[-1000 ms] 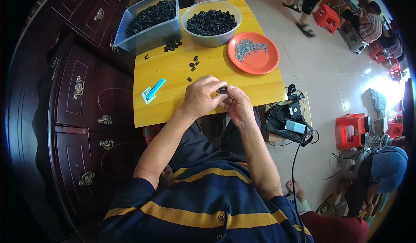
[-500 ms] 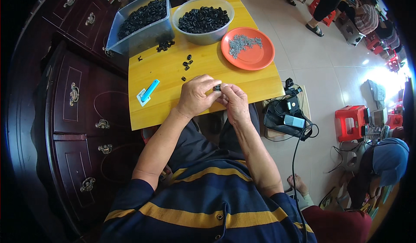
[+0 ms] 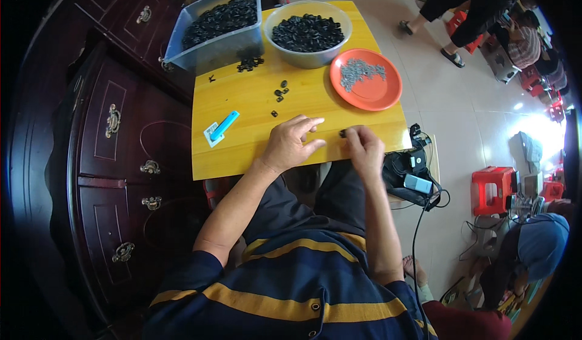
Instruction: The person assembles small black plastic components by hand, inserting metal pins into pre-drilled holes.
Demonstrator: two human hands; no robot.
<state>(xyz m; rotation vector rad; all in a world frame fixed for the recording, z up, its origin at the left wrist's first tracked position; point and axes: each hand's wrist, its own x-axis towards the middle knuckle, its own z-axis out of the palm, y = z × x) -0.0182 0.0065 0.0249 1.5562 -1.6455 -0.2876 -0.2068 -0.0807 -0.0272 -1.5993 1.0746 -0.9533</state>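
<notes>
- One blue stick (image 3: 225, 125) lies near nine o'clock from our left hand (image 3: 291, 143).
- Loose black pieces (image 3: 278, 93) sit at that hand's twelve.
- Its fingers stand parted, empty.
- At its three o'clock, our right hand (image 3: 365, 152) pinches a small black part (image 3: 343, 133).
- Orange plate (image 3: 373, 96): our right hand's twelve.

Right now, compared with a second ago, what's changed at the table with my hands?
The right hand has moved right, away from the left hand, with a small black piece at its fingertips. The left hand has let go of that piece and is open. The round bowl, bin, orange plate and blue-handled tool stayed put on the table.
</notes>
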